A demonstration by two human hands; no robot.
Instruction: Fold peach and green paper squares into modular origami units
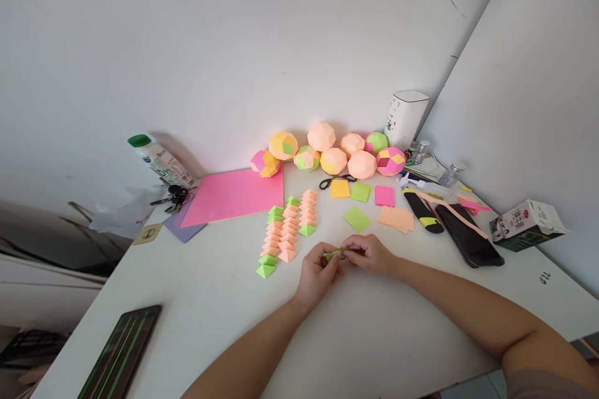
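Observation:
Both hands meet over the white table near its middle. My left hand [319, 273] pinches the left part of a small green paper piece [333, 255]. At the piece's right end, the fingers of my right hand [370, 254] are closed on it. Much of the paper is hidden by fingers. Left of the hands are rows of folded peach paper units [287, 255] with some green units [266, 270]. Just beyond the hands lies a flat green sheet [357, 219], with peach sheets [397, 219] to its right.
Faceted paper balls [362, 164] line the wall behind black scissors [325, 184] and sticky-note stacks [339, 189]. A pink board [234, 195] lies back left. On the right are a cutter [423, 212], a phone [468, 237] and a carton [528, 225]; a dark tablet [120, 352] is front left.

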